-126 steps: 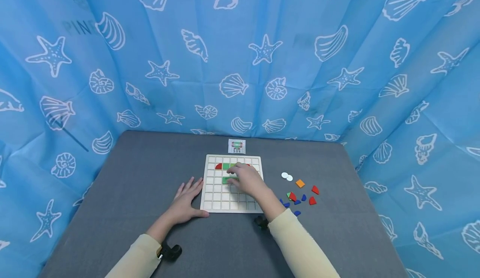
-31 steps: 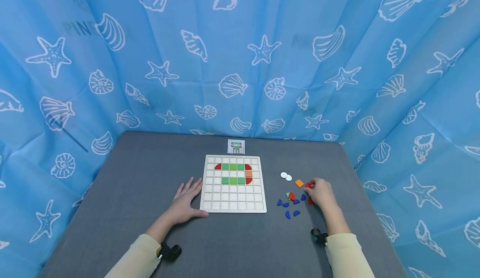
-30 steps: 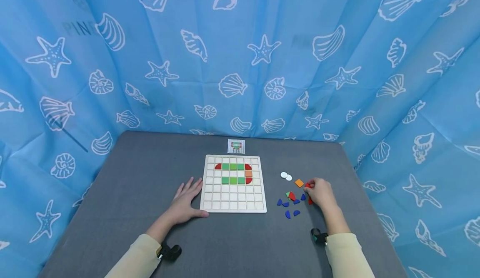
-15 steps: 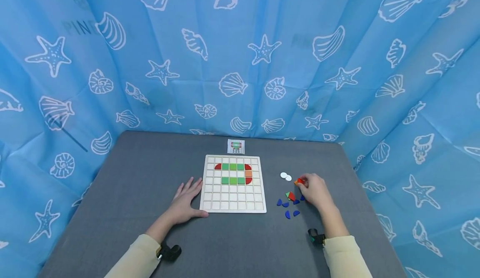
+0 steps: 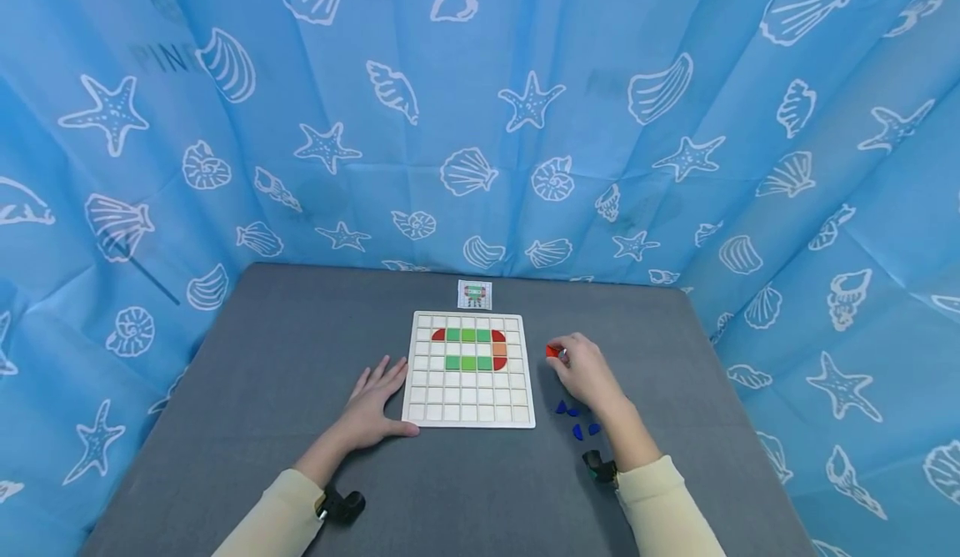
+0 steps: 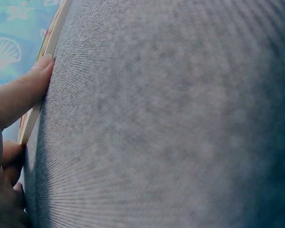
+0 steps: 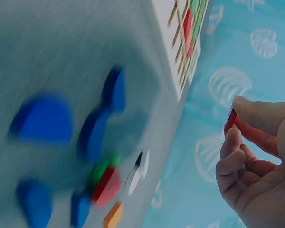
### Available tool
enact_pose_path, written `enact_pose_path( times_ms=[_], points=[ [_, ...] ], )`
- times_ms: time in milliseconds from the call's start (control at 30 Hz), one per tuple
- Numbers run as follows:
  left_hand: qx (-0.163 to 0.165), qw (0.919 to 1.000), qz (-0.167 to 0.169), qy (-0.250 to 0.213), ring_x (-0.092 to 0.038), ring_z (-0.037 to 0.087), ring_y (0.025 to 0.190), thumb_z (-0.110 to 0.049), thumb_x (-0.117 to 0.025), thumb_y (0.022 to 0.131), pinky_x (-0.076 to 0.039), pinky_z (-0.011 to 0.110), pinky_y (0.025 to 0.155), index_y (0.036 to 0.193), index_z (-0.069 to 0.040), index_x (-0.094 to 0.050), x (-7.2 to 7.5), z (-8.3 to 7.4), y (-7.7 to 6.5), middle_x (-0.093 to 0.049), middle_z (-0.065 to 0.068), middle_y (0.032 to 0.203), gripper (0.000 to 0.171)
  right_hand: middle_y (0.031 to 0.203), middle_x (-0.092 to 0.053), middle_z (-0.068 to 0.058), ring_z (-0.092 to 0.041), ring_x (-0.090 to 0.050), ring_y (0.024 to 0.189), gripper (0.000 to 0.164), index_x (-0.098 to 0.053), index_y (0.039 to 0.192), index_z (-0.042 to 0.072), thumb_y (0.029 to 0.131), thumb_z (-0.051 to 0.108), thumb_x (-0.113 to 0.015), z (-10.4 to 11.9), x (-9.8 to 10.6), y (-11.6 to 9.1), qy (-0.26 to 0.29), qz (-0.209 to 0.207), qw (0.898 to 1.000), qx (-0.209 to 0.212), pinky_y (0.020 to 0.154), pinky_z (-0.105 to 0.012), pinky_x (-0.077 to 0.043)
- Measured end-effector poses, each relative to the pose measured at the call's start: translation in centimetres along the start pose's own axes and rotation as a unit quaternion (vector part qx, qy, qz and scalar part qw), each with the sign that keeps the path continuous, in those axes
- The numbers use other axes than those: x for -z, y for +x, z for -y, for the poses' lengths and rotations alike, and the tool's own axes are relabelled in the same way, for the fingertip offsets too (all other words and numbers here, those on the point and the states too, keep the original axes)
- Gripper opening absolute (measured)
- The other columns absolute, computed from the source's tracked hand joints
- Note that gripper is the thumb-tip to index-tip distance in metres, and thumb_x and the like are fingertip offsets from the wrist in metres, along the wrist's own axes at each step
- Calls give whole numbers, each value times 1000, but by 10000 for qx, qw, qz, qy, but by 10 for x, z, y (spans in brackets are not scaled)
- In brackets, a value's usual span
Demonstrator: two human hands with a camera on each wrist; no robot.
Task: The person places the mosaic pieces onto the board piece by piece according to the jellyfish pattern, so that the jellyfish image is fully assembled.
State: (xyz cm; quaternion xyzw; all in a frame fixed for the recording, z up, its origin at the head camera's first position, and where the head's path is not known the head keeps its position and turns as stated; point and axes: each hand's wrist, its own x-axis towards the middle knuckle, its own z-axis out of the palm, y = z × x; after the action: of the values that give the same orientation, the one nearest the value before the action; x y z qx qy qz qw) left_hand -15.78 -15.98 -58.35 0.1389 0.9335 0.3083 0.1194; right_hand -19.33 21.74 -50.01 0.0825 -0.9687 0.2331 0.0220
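Note:
A square grid board (image 5: 435, 398) lies on the table, with a red quarter-circle tile (image 5: 438, 335) at one end of a row of green square tiles (image 5: 468, 335). Red and orange tiles close the right side. My left hand (image 5: 367, 411) rests spread against the board's left edge, its thumb along the front corner. Beyond the board's right edge, my right hand (image 5: 588, 373) pinches a red tile (image 7: 230, 119) between thumb and fingertips, held above the table. This hand hides most of the loose pieces in the head view.
Blue pieces (image 5: 577, 432) lie right of the board. In the right wrist view, a red piece (image 7: 107, 186) beside a green one, white discs (image 7: 134, 179) and an orange piece (image 7: 113, 215) also lie loose. A pattern card (image 5: 475, 294) sits behind the board.
My right hand went from over the board to the loose pieces, took a red tile there, and has carried it left towards the board. The left hand has stayed in place.

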Motion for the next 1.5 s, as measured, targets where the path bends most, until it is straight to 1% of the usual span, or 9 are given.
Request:
enact_pose_path(
  times_ms=[200, 333, 500, 667, 833, 1033, 1167, 1300, 1500],
  points=[
    [-25, 10000, -27, -4, -2, 30, 158, -67, -80, 71, 0, 56, 125, 161, -15, -25, -1, 2, 1, -19, 0, 169, 119, 98, -63, -10, -16, -52, 76, 26, -72, 116, 4, 93, 16, -74, 28, -17, 11, 106, 126, 9991, 382, 65, -31, -47],
    [-48, 10000, -7, -23, -2, 30, 158, -66, -81, 71, 0, 56, 124, 161, -15, -24, 0, 2, 1, -18, 0, 169, 118, 101, -64, -8, -14, -53, 76, 25, -73, 115, 5, 92, 15, -75, 41, -28, 18, 182, 252, 9979, 562, 64, -29, -47],
    [-91, 10000, 35, -18, 0, 29, 158, -67, -79, 72, 2, 55, 125, 161, -15, -23, 2, 2, 0, -17, 0, 170, 118, 102, -65, -8, -13, -56, 76, 24, -73, 113, 5, 92, 14, -76, 58, -40, 25, 390, 363, 9958, 743, 65, -29, -50],
    [-115, 9999, 37, 6, 0, 29, 158, -67, -80, 72, 2, 55, 125, 162, -15, -21, 2, 0, 0, -17, 0, 170, 119, 97, -65, -7, -14, -57, 78, 23, -74, 111, 5, 91, 15, -77, 71, -48, 30, 497, 352, 9944, 860, 68, -31, -51],
    [-144, 9999, 3, -2, -1, 30, 158, -69, -79, 71, 1, 56, 125, 162, -15, -22, 2, 0, 1, -18, 1, 169, 120, 96, -63, -5, -12, -54, 75, 23, -74, 112, 5, 92, 16, -75, 83, -59, 36, 599, 476, 9929, 913, 65, -28, -48],
    [-94, 9999, 39, 86, -2, 31, 158, -72, -76, 70, 0, 57, 124, 162, -16, -22, 2, 2, 1, -18, 1, 169, 121, 107, -67, -8, -14, -59, 80, 26, -73, 116, 6, 93, 19, -74, 100, -75, 41, 614, 742, 9911, 916, 70, -30, -52],
    [-91, 9999, 44, 66, -2, 32, 158, -70, -78, 71, 0, 57, 124, 162, -15, -23, 3, 2, 0, -19, 2, 169, 119, 113, -69, -8, -19, -65, 94, 26, -74, 116, 8, 94, 21, -74, 110, -88, 45, 428, 886, 9908, 926, 80, -34, -56],
    [-89, 9999, 54, 54, -2, 32, 158, -69, -79, 71, 0, 57, 124, 162, -15, -23, 4, 1, -1, -19, 2, 169, 119, 112, -70, -7, -21, -65, 103, 25, -75, 115, 10, 93, 23, -75, 120, -97, 49, 70, 975, 9904, 980, 89, -39, -55],
    [-71, 10000, 18, 33, -3, 32, 158, -66, -80, 71, 1, 56, 124, 161, -15, -24, 3, 0, -3, -20, 2, 169, 118, 106, -69, -2, -17, -66, 99, 23, -76, 112, 14, 92, 25, -76, 127, -107, 50, -391, 1138, 9870, 1063, 84, -36, -56]
  ],
)
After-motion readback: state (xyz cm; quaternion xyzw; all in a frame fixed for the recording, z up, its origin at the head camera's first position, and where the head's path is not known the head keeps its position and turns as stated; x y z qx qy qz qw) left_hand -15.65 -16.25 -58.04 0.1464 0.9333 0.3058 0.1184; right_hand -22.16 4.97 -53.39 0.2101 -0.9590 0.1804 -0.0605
